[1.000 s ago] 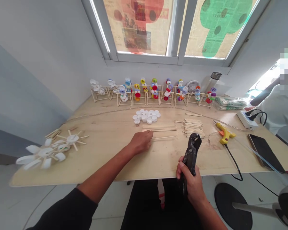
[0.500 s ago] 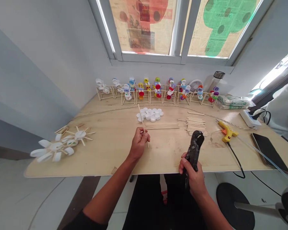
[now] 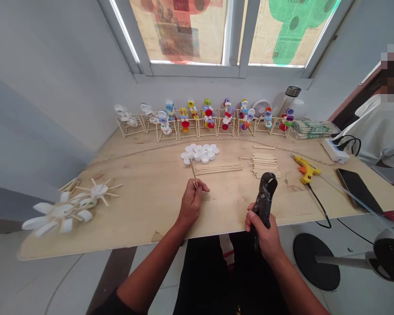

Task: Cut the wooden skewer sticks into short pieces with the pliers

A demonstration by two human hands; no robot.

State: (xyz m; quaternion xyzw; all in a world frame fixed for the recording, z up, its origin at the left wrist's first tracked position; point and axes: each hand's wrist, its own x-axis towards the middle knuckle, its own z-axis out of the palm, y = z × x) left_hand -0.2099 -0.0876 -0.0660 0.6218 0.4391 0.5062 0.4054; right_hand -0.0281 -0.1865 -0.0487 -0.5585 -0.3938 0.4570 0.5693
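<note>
Table: plywood board (image 3: 144, 197), viewed from its near edge

Left end: two wheels of white bottle caps (image 3: 61, 214) on radiating wooden sticks are laid flat near the left corner, blurred at the edge of view

Back edge: a row of stick-frame models (image 3: 203, 118) fitted with coloured bottle caps is ranged from left to right

Left hand (image 3: 191, 203): held near the front edge, with fingertips and thumb pinched on a wooden stick (image 3: 193, 175); the stick is tilted up, its far end directed toward the caps

Centre: loose white bottle caps (image 3: 200, 153) are heaped together; long sticks (image 3: 218, 168) are laid parallel just in front and to the right

Right of centre: shorter sticks (image 3: 264, 165) are stacked crosswise to the long ones

Right hand (image 3: 264, 232): closed around the handle of a black pipe cutter (image 3: 262, 197), which is held upright, head raised over the front edge

Containers: a clear flask with a metal lid (image 3: 289, 100) stands by a small white fan (image 3: 261, 108) at the back edge; contents cannot be told

Right end: a yellow hot glue gun (image 3: 305, 170), a power strip (image 3: 335, 151) and a phone (image 3: 354, 188) are placed near the right corner; a co-worker's white sleeve (image 3: 381, 131) is seen beyond
</note>
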